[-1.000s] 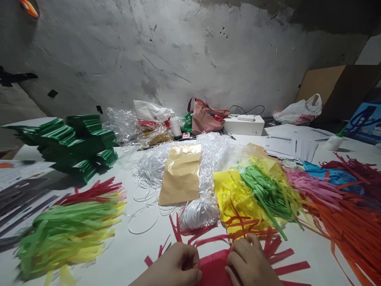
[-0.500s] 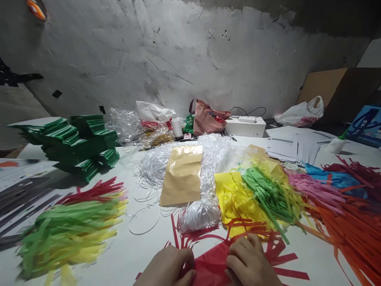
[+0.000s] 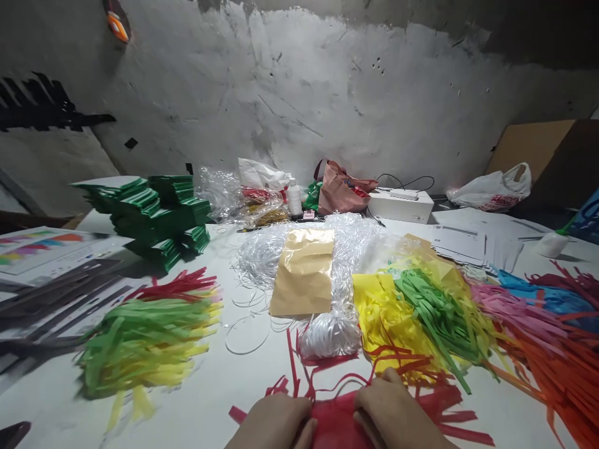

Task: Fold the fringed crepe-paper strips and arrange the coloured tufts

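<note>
At the bottom edge, my left hand (image 3: 276, 424) and my right hand (image 3: 397, 415) are both closed on a bunched piece of red fringed tissue paper (image 3: 339, 421) lying on the white table (image 3: 224, 399). Its red strips (image 3: 449, 415) fan out to the right and away from me. Only the backs of my hands show; the fingertips are tucked into the paper. Just beyond the paper lies a bundle of white string loops (image 3: 330, 333).
A green and yellow fringe pile (image 3: 145, 343) lies at left, yellow and green strips (image 3: 421, 312) at right, then pink, blue and orange strips (image 3: 552, 349). A tan envelope (image 3: 304, 280) rests on white string. Green stacked card (image 3: 154, 215), bags, a bottle (image 3: 294, 198) and a white box (image 3: 402, 206) stand behind.
The view has swung left, so everything sits further right in frame. My hands have drawn closer together and gathered the red paper into a tighter bunch.
</note>
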Demonstrator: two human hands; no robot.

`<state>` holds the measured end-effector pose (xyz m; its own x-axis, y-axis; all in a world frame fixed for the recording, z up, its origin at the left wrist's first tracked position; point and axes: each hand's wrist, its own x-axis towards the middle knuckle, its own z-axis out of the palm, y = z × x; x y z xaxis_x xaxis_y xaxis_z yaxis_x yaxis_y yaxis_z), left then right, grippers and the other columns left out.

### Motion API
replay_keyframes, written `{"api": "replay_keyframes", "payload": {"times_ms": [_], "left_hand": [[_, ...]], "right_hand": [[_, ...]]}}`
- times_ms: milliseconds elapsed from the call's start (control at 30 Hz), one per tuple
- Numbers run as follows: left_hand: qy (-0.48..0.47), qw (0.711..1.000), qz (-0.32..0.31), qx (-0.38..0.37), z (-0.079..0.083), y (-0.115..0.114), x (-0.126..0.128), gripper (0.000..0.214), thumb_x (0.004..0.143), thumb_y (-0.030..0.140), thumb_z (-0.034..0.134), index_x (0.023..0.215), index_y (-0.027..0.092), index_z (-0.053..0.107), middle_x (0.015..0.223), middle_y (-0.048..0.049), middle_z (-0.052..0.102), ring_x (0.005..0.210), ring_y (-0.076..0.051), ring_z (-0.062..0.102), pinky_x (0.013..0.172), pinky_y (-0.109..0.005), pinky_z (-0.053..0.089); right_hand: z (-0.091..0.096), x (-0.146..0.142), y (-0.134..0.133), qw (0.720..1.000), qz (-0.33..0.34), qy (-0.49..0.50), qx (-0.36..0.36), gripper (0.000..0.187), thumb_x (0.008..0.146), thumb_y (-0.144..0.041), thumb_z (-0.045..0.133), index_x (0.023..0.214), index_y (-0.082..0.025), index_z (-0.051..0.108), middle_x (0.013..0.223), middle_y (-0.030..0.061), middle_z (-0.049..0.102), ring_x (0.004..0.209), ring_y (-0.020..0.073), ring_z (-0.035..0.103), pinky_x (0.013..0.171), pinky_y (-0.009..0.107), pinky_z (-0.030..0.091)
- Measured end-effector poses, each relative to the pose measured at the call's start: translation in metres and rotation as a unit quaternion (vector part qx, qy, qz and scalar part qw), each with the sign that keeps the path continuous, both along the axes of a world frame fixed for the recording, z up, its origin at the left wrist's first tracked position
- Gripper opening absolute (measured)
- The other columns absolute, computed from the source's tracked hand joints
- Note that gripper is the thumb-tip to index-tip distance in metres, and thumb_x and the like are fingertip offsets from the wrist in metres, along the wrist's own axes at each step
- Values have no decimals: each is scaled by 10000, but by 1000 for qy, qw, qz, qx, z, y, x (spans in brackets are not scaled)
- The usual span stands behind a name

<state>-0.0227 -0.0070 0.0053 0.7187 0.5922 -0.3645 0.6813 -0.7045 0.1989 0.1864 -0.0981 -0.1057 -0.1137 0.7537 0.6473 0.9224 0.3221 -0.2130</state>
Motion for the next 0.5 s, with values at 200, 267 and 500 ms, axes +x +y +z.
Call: {"api": "replay_keyframes", "payload": {"times_ms": [200,267,500], "left_hand": [[34,999,10,14,-7,2,3,347,952,187,406,974,167,752,1004,-147,817,941,-366,777,800,-467,598],[36,999,13,17,-8,2,5,370,962,177,385,963,161,754,1002,-152,817,931,-374,780,805,-497,606],[42,998,15,39,-6,2,10,342,969,145,399,982,162,741,1001,-134,824,921,-379,790,781,-505,624]], "right_hand": [[-5,-6,3,994,-61,-16,-94,201,797,-190,681,704,-236,508,611,-23,610,585,185,467,679,323,278],[7,-7,1,985,-73,-17,-153,184,827,-173,669,722,-237,532,656,-13,643,625,196,507,678,322,288],[43,-12,-1,957,-106,-29,-270,117,903,-204,666,797,-228,621,756,15,724,758,226,611,683,311,318]]}}
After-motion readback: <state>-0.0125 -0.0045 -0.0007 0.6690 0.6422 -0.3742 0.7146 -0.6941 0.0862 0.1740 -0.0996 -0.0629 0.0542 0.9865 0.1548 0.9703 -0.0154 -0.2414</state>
